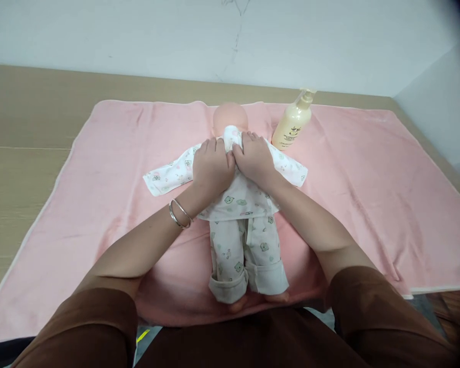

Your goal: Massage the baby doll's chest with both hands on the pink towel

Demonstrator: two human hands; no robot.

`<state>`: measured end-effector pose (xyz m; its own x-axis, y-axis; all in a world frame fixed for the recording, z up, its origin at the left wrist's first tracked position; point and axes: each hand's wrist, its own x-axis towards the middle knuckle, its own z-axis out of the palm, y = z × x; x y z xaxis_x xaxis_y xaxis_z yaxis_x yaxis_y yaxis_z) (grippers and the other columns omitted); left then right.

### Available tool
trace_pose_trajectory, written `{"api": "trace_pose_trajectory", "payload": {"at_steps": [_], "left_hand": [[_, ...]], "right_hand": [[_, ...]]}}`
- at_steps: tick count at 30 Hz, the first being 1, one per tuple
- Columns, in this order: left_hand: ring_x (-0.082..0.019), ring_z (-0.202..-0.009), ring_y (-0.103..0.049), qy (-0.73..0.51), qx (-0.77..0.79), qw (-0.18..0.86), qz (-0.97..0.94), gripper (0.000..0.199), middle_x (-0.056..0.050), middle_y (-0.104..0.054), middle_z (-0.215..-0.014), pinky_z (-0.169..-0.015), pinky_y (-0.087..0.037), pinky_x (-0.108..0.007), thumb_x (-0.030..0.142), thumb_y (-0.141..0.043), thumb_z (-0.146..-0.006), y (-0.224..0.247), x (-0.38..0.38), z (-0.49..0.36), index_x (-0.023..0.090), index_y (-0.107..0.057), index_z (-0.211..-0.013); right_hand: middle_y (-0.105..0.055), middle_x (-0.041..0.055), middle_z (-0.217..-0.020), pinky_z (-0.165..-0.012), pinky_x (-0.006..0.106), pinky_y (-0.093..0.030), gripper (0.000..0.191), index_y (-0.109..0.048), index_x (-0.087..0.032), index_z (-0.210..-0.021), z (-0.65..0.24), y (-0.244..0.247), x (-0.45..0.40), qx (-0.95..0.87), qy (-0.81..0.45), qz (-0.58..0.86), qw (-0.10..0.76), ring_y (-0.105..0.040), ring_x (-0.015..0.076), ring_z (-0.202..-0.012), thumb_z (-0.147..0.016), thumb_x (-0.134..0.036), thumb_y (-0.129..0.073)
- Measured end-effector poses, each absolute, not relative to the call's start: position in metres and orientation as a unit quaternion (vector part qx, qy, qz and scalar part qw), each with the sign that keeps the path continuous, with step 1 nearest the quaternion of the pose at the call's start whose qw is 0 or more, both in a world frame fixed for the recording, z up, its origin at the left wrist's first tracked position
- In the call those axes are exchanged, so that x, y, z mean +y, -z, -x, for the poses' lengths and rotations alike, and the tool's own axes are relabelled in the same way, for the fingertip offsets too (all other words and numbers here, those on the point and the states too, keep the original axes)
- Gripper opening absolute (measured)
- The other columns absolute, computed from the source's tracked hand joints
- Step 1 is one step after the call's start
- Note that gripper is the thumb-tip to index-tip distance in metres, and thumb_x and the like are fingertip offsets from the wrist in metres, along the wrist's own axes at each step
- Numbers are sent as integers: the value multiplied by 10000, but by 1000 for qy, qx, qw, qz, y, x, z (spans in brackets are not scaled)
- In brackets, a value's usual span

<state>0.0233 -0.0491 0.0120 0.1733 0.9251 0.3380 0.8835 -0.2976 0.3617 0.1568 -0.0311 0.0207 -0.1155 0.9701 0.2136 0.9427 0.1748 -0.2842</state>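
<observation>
A baby doll (230,116) lies stretched out with its bald head away from me, no face showing. It wears a white printed top (239,202) and matching trousers (230,250) with rolled cuffs. My left hand (213,164) rests flat on the left side of its upper body, fingers toward the shoulder. On the other side, my right hand (254,157) lies on the top in the same way. Both thumbs nearly meet at the middle below the collar. The sleeves spread out to either side. The cloth directly under my palms is hidden.
A pink blanket (111,153) lies under the doll, over a wooden-looking table (19,112). One cream pump bottle (293,122) stands right of the doll's head. Behind the table rises a pale cracked wall (157,41).
</observation>
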Motion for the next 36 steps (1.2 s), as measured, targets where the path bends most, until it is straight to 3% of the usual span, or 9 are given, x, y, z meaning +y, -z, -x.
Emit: {"api": "trace_pose_trajectory", "payload": {"at_steps": [3, 5, 9, 13, 16, 22, 26, 30, 36], "left_hand": [[-394, -1283, -612, -245, 582, 32, -775, 337, -242, -680, -1274, -1108, -480, -530, 280, -385, -1023, -16, -53, -24, 119, -624, -1199], [-383, -1223, -648, -226, 589, 56, -774, 323, -222, -711, -1228, -1078, -509, -529, 279, -407, -1004, -22, -45, -18, 138, -652, -1160], [-363, -1056, -717, -211, 624, 159, -736, 309, -176, -776, -1103, -971, -576, -529, 328, -452, -977, -37, -20, 8, 174, -717, -1011], [-316, -1179, -715, -296, 642, 207, -677, 263, -126, -777, -1260, -1081, -563, -483, 289, -534, -921, -49, -6, 30, 202, -750, -1045], [-300, -1245, -702, -337, 642, 209, -656, 277, -92, -770, -1310, -1149, -534, -481, 282, -553, -919, -56, -7, 37, 220, -758, -1095], [-272, -1177, -732, -372, 635, 187, -650, 357, -70, -795, -1171, -1090, -570, -428, 221, -564, -916, -67, -12, 40, 223, -739, -1228], [-279, -1172, -740, -379, 639, 180, -645, 383, -86, -796, -1190, -1095, -577, -452, 212, -569, -918, -69, -14, 40, 194, -737, -1261], [-277, -1232, -721, -391, 627, 160, -655, 320, -62, -782, -1279, -1126, -569, -446, 236, -581, -923, -72, -17, 40, 249, -749, -1196], [-260, -1206, -725, -407, 620, 152, -653, 319, -51, -779, -1300, -1114, -580, -447, 242, -593, -933, -78, -25, 38, 229, -745, -1213]], "right_hand": [[-692, 234, -1358, -1192, 527, -416, 472, -664, -50, -1266, -159, -18, -23, -738, -52, 640, 206, -603, 371, -1329, -1031, -301, -340], [-662, 217, -1432, -1221, 548, -394, 482, -640, -76, -1333, -158, -23, -29, -741, -62, 628, 227, -567, 365, -1393, -1026, -297, -342], [-475, 134, -1664, -1289, 603, -317, 537, -518, -185, -1517, -151, -42, -52, -756, -64, 595, 266, -377, 312, -1586, -1020, -260, -327], [-331, 102, -1751, -1315, 678, -214, 546, -503, -216, -1553, -143, -46, -67, -761, -13, 600, 246, -203, 357, -1661, -1029, -301, -372], [-400, 158, -1709, -1287, 732, -228, 533, -564, -176, -1508, -140, -39, -67, -779, -31, 593, 199, -267, 440, -1625, -1021, -358, -446], [-343, 125, -1746, -1320, 716, -164, 528, -525, -214, -1537, -141, -43, -67, -777, -7, 589, 222, -245, 360, -1653, -1030, -282, -394], [-351, 157, -1739, -1281, 766, -214, 486, -606, -178, -1443, -140, -39, -66, -783, -46, 585, 207, -257, 420, -1638, -991, -279, -460], [-333, 99, -1754, -1264, 786, -236, 507, -594, -233, -1466, -137, -36, -69, -774, -35, 583, 244, -195, 406, -1662, -987, -251, -428], [-457, 150, -1681, -1264, 789, -237, 434, -695, -196, -1334, -136, -42, -74, -789, -57, 575, 210, -318, 408, -1617, -982, -240, -444]]}}
